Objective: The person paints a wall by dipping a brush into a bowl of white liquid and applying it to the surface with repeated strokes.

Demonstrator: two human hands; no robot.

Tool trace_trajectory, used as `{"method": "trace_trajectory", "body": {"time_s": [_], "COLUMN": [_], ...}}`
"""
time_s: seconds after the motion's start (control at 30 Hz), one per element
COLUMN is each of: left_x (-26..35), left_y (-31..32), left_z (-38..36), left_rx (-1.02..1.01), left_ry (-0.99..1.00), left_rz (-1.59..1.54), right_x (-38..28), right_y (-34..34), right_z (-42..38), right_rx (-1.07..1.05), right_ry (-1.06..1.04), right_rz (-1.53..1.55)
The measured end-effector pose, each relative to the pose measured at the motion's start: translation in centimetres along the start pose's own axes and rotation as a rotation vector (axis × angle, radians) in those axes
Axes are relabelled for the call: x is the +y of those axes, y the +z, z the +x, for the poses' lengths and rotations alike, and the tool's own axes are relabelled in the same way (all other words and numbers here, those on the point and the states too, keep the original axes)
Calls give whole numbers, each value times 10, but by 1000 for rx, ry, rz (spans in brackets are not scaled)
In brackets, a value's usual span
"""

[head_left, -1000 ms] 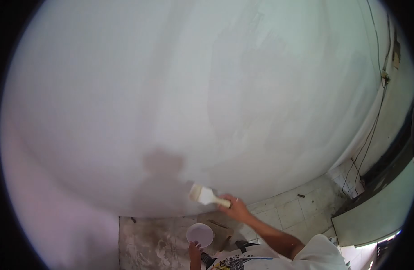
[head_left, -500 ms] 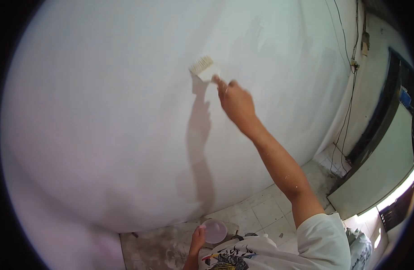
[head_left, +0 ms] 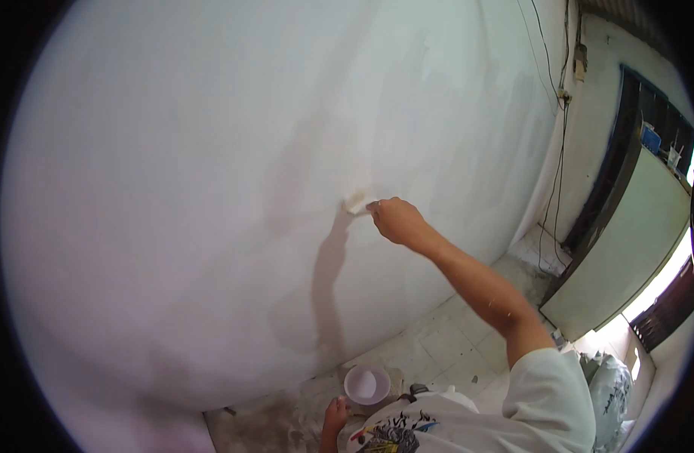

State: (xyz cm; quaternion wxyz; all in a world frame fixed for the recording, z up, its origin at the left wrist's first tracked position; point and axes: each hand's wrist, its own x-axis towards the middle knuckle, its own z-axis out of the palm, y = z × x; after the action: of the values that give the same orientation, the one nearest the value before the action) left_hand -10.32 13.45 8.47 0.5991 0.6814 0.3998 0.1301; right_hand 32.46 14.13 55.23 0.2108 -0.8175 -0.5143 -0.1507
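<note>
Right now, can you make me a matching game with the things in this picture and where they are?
Things:
1. paintbrush
2. small bowl
3. black cables
4. pale green door

Places:
A. hanging down the side wall
B. in the left hand, low by the floor
C. pressed on the white wall, in the right hand
D. standing open at the right

Pairs: 1-C, 2-B, 3-A, 4-D
</note>
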Motion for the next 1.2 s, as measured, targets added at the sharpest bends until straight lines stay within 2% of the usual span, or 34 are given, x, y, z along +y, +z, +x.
{"method": "trace_trajectory", "body": {"time_s": [0.07,0.13,0.17,0.23,0.27,0.3,0.33,0.43,0.47,0.5,0.57,0.6,0.63,0.67,0.73,0.77,0.8,0.87,0.9,0.93,0.97,1.03,1.1,1.13,1.17,1.2], "left_x": [14,18,20,38,48,53,56,67,70,79,106,116,128,144,202,227,250,265,267,270,272,277,258,253,255,257], "left_y": [0,0,2,6,11,16,19,34,39,43,45,43,41,37,20,15,9,12,16,20,26,45,64,68,67,66], "left_z": [8,18,20,20,22,25,25,34,34,34,38,42,51,60,61,62,65,72,77,81,78,69,67,67,68,68], "left_rx": [16,5,1,-21,-29,-31,-35,-39,-40,-16,39,112,189,266,309,346,382,435,452,469,429,350,269,231,249,266], "left_ry": [-1,22,28,81,108,124,134,135,123,148,198,289,387,483,406,439,476,520,528,533,532,529,483,462,472,481], "left_rz": [-1,54,79,72,64,41,20,-28,-40,-2,77,99,122,146,36,33,29,16,9,1,10,28,-7,-25,-47,-69], "right_x": [13,22,24,3,-17,-20,-31,-13,-7,4,0,0,-2,7,25,23,9,-9,-16,-36,-34,-56,-42,-33,-25,-25], "right_y": [-9,-38,-79,-171,-213,-231,-246,-191,-146,-85,21,53,66,68,71,41,-16,-113,-159,-203,-226,-262,-224,-184,-122,-75], "right_z": [9,75,109,142,141,149,142,144,124,103,28,-7,-31,-27,-11,18,49,109,131,139,166,146,161,154,137,98], "right_rx": [-222,-58,19,346,413,610,659,974,862,770,407,241,101,35,-101,15,5,298,499,664,898,832,855,667,648,515], "right_ry": [-22,-90,-223,-278,-159,-178,-86,-224,-135,-148,-27,15,50,-12,-126,-154,-90,-175,-297,-237,-331,-198,-228,-199,-187,-184], "right_rz": [34,-146,-164,-233,-56,19,100,21,-65,-102,-28,44,90,92,99,80,85,100,89,138,84,374,107,43,-106,-156]}}
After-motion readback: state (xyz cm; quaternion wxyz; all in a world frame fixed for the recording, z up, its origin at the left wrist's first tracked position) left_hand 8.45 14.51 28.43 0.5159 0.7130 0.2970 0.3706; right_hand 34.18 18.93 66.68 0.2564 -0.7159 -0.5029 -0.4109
